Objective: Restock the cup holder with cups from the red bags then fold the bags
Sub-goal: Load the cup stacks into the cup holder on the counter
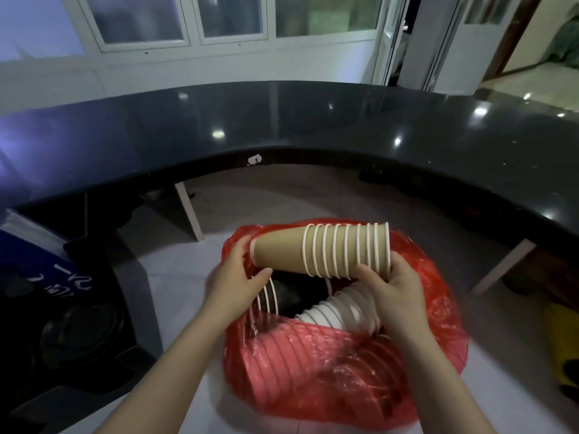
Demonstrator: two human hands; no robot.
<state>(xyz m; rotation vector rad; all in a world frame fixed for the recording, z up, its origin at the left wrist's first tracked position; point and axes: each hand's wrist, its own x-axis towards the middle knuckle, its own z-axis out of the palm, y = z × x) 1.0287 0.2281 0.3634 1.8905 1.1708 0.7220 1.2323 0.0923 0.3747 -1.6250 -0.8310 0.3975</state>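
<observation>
At lower centre of the frame, a nested stack of brown cups (326, 250) lies on its side over the open mouth of the red bag (329, 368), long axis running left to right. The left hand (238, 277) cups the narrow base end; the right hand (391, 292) grasps the wide rim end from beneath. Both hands bracket it equally (neither is nearer). More cups (341, 308) remain inside the bag. No cup holder is visible; the dark counter (282, 120) arcs across the upper frame.
</observation>
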